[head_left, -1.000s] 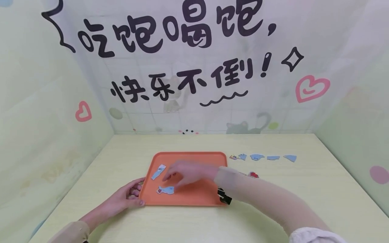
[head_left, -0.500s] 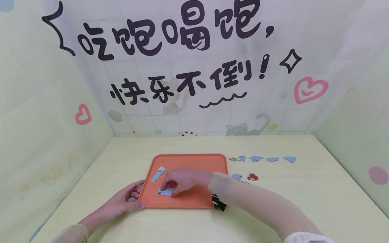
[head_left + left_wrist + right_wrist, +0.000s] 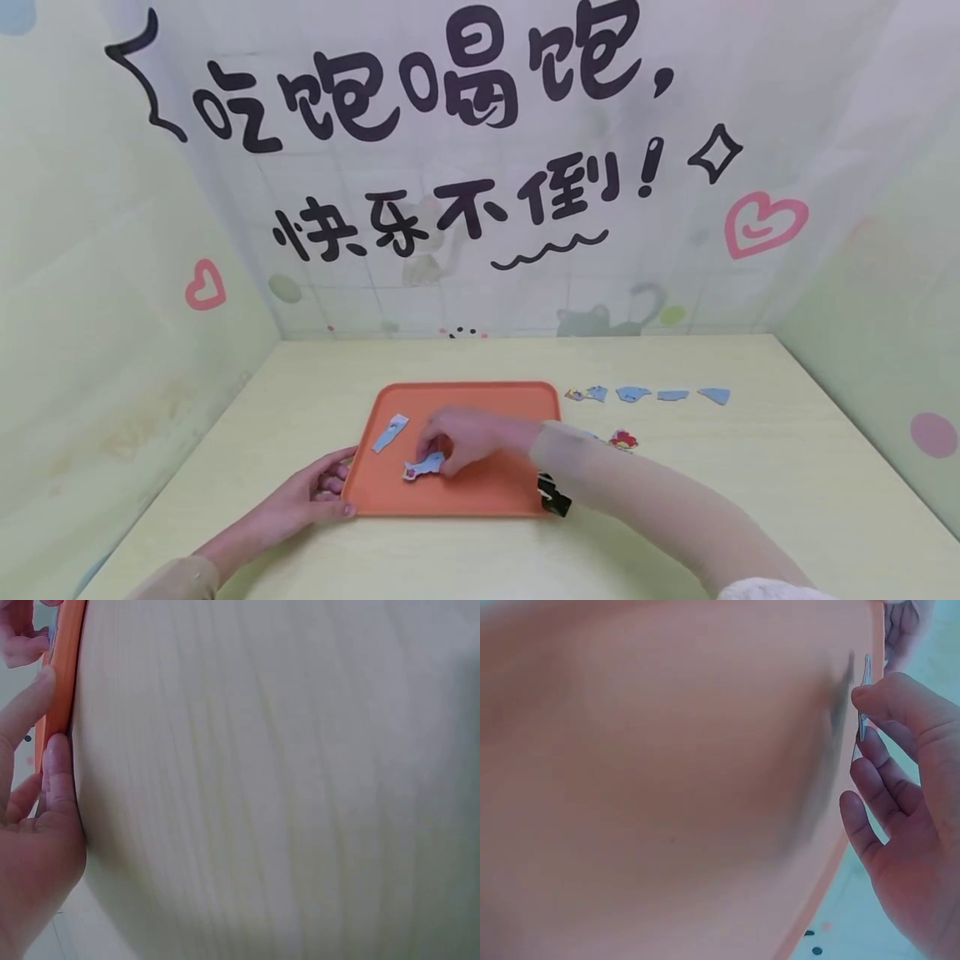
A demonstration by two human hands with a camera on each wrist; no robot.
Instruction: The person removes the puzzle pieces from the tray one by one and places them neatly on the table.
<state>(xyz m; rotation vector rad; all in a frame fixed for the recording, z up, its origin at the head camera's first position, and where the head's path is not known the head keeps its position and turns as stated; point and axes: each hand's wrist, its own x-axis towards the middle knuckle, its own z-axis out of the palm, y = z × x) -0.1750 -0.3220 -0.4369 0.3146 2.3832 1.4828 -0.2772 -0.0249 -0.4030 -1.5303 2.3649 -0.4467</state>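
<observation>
My right hand (image 3: 467, 437) pinches a light blue puzzle piece (image 3: 424, 467) with a small red mark at its left end. In the right wrist view the piece (image 3: 865, 675) appears edge-on between thumb and fingers, raised off the orange tray (image 3: 487, 497), with a shadow beside it. Another blue puzzle piece (image 3: 390, 433), long and narrow, lies on the tray's left part. My left hand (image 3: 315, 490) grips the tray's left side near the front corner. In the left wrist view its thumb (image 3: 34, 705) lies on the tray's edge.
On the table (image 3: 750, 500), right of the tray, several flat pieces lie in a row, among them a blue one (image 3: 633, 394) and a triangular one (image 3: 716, 395). A red piece (image 3: 623, 438) lies closer, beside my right forearm. Printed walls enclose the back and sides.
My right hand came down to the lower blue piece on the tray, pinched it, and has shifted it a little right and up. My left hand stays on the tray.
</observation>
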